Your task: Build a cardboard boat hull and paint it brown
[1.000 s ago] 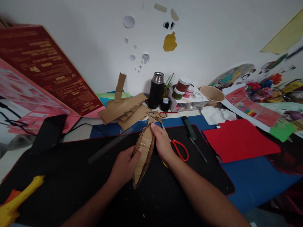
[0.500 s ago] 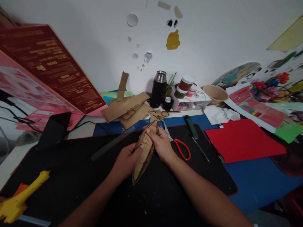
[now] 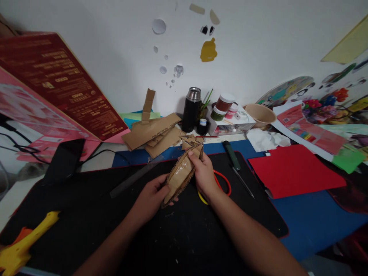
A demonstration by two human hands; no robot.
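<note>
two bare hands share one folded cardboard piece (image 3: pixel 181 172) at the centre of the frame, a long, narrow form with raised, ragged corrugated edges and a shiny patch on its inner face. it tilts from lower left to upper right, held above a black mat (image 3: pixel 115 226). the left hand (image 3: pixel 153 193) grips its lower end, thumb on the inner face; the right hand (image 3: pixel 203 170) is closed on the upper end, thumb on top.

just beside the right wrist, a red scissors handle (image 3: pixel 227 183) shows, partly hidden by the hand. right of that lies a green-handled tool (image 3: pixel 231 155) with a thin metal shaft, and further right a sheet of red paper (image 3: pixel 296 172) on the blue worktop (image 3: pixel 322 226).

above the hands, cardboard scraps (image 3: pixel 156 132) lie in a loose pile, left of an upright black thermos (image 3: pixel 191 115). stacked paint jars (image 3: pixel 225 102) and a brown bowl (image 3: pixel 260 119) stand upper right of centre. a yellow glue gun (image 3: pixel 40 234) sits at the lower left, cut off by the frame.
</note>
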